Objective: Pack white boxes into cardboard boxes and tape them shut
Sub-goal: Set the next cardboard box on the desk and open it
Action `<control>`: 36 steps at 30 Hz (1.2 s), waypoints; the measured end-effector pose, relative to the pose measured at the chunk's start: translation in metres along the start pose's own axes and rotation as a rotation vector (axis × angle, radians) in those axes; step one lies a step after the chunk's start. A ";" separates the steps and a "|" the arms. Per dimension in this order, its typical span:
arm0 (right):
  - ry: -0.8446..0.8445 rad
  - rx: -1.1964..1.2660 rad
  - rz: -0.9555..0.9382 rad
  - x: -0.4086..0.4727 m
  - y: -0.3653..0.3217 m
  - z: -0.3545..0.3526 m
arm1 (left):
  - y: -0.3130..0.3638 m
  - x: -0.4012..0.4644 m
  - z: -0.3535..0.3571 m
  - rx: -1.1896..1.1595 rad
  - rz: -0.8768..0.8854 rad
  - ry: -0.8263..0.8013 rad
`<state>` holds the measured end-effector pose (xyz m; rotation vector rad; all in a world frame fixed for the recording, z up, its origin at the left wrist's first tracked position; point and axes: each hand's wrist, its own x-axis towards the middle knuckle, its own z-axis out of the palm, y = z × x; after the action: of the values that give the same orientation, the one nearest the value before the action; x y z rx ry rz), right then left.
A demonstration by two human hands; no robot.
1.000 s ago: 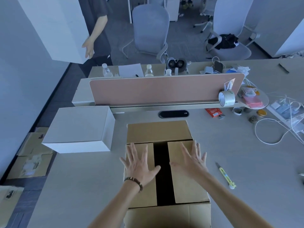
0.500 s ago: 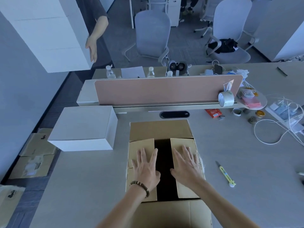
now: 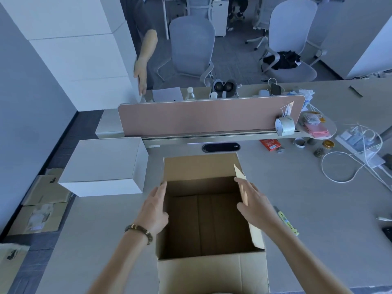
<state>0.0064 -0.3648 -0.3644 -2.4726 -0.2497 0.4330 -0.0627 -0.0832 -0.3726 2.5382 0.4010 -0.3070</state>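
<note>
Both hands — left hand (image 3: 156, 205) and right hand (image 3: 253, 200), fingers straight — press apart the side flaps of an empty cardboard box (image 3: 210, 270) at lower centre, the white box (image 3: 104, 166) waiting mid-left — released flaps could spring inward and block loading.

Desk (image 3: 318, 209) carries cardboard box (image 3: 212, 272), white box (image 3: 104, 166), tape roll (image 3: 284, 126).

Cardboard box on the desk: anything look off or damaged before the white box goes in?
Nothing damaged. The cardboard box is open and looks empty, its bottom flaps lying flat. The left hand and right hand rest at its side flaps. The white box sits squarely to the left.
</note>
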 end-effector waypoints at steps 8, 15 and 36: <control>0.095 0.099 0.150 0.007 0.048 -0.036 | -0.069 0.005 -0.022 0.093 -0.140 -0.059; 0.162 -0.308 0.312 0.016 0.097 -0.028 | -0.083 0.011 0.028 0.336 -0.274 0.073; 0.112 -0.492 0.337 0.046 0.092 0.072 | -0.047 0.038 0.116 -0.007 -0.326 0.188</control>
<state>0.0306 -0.3870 -0.4857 -3.0270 0.1292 0.4042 -0.0591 -0.1012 -0.5019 2.4976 0.8904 -0.1853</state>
